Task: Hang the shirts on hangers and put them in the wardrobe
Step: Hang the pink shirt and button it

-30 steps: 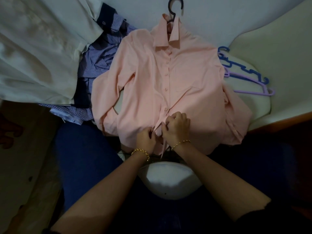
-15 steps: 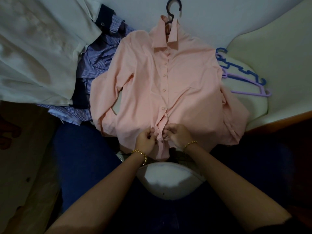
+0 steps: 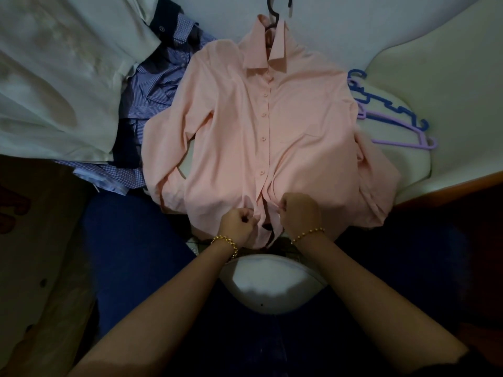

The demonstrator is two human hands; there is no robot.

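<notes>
A pink button-up shirt [image 3: 272, 131] lies flat on the white bed, front up, on a dark hanger whose hook [image 3: 275, 12] sticks out above the collar. Most of its buttons are closed. At the bottom hem, my left hand [image 3: 239, 224] pinches the left edge of the placket and my right hand [image 3: 299, 213] pinches the right edge; the two edges are held slightly apart near the lowest button. Both wrists wear gold bracelets.
A pile of blue striped and checked shirts [image 3: 160, 99] lies left of the pink shirt, beside a cream garment [image 3: 60, 85]. Blue and purple hangers [image 3: 394, 118] rest on the bed at the right. A cream pillow [image 3: 449, 77] fills the far right.
My hands have slid down the placket toward the hem and moved slightly apart. The view has shifted a little; the shirt stays flat on the bed.
</notes>
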